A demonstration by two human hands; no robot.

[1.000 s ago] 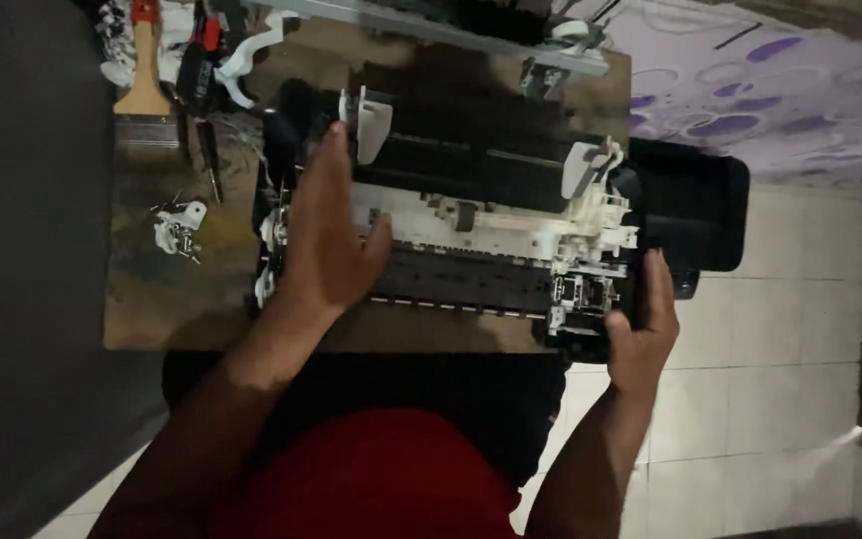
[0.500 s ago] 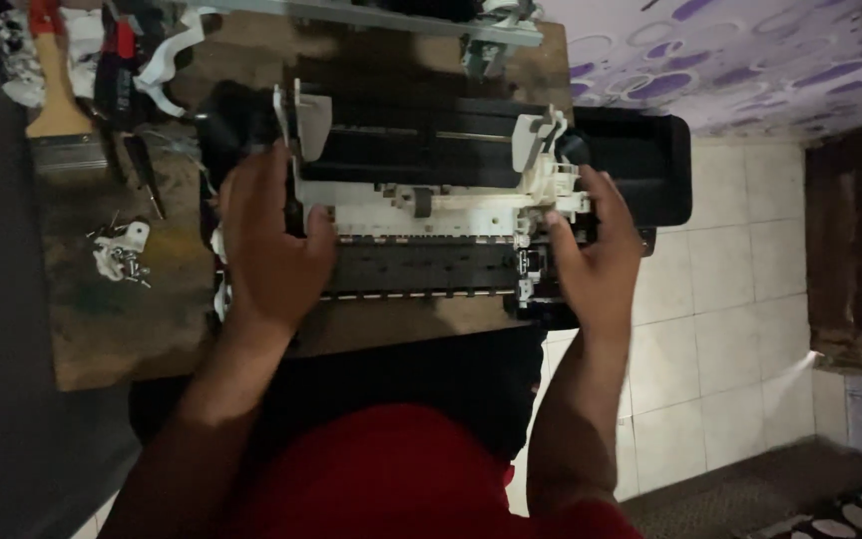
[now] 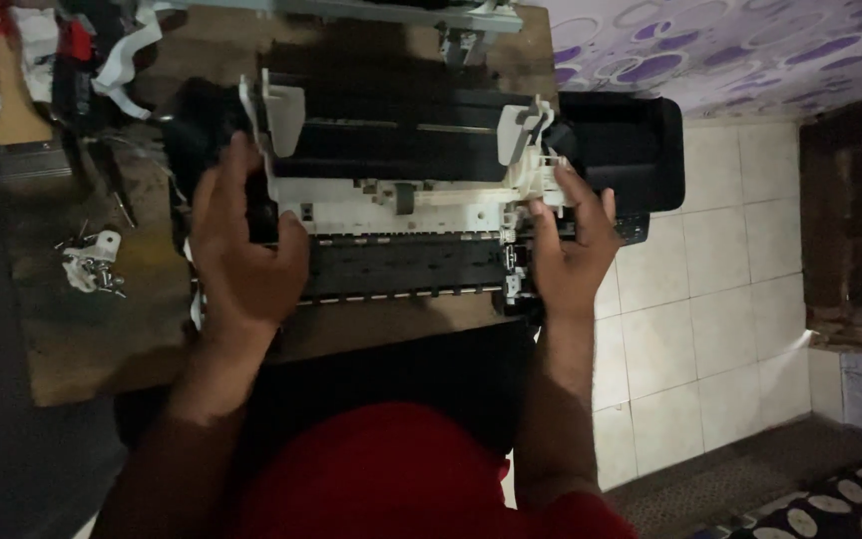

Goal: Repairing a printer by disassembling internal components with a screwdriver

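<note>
A partly stripped printer mechanism (image 3: 401,190), black with a white plastic frame, was seen lying across a worn wooden counter (image 3: 82,339), its right end overhanging the edge above a pale tiled floor (image 3: 690,329). The left hand (image 3: 241,250) was laid against the left end of the mechanism, its fingers (image 3: 216,190) spread and curved round the dark housing there, thumb pressed near the black roller strip (image 3: 401,269); a loose cupping hold rather than a clench was shown. The right hand (image 3: 571,250) was set against the right end, its fingers (image 3: 566,195) resting on the white side bracket, with the black tray (image 3: 621,150) lying just beyond the fingertips; whether anything was actually pinched there could not be told. The mechanism was judged to be moderately heavy, stiff along its frame but fragile in its thin white tabs and guides, so that it would best be gripped at both ends, on the solid frame, not on the protruding clips. To the left of the left fingers, well apart, a small white bracket with screws (image 3: 92,265) was lying on the counter, and beyond it a paintbrush (image 3: 17,130) with a wooden handle among scattered parts.
</note>
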